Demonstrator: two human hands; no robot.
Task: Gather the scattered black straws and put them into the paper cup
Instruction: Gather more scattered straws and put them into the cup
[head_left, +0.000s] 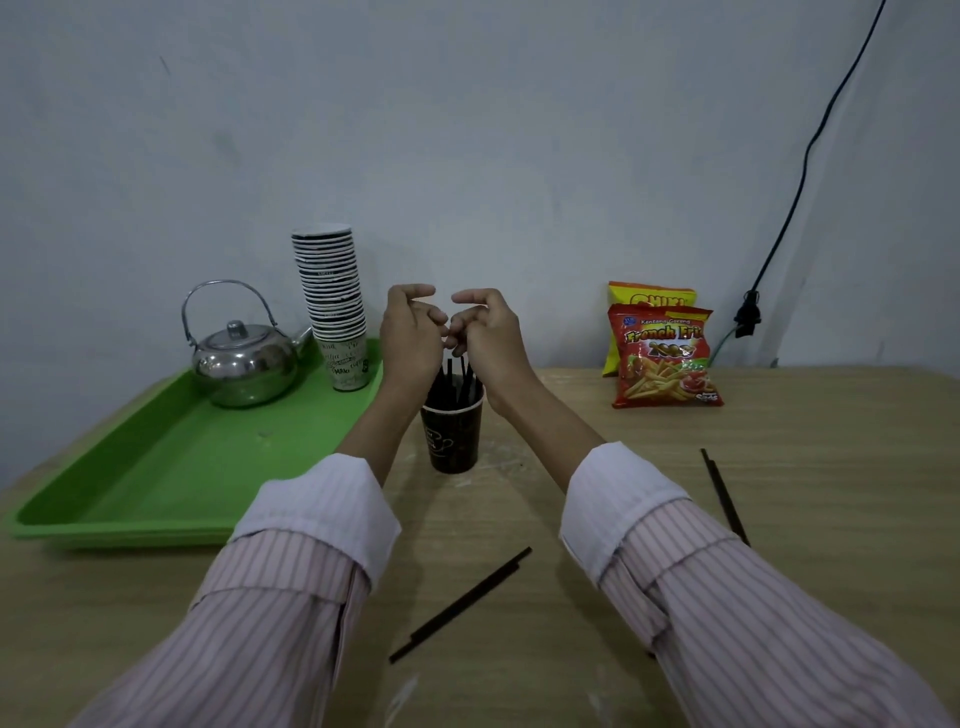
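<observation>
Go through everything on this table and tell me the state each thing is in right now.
paper cup: upright, holding several black straws
straws in cup: standing, tops sticking out
loose straws: lying flat on table, more at right
left hand: above cup, fingers curled
right hand: above cup, fingers curled
kettle: lid on, on green tray
cup stack: nested, upright
snack bags: sealed, leaning on wall

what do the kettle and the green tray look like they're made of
Kettle: polished metal, probably stainless steel; it mirrors the room and has a wire handle. Green tray: likely moulded plastic, with uniform colour, a soft sheen and rounded rim.
</observation>
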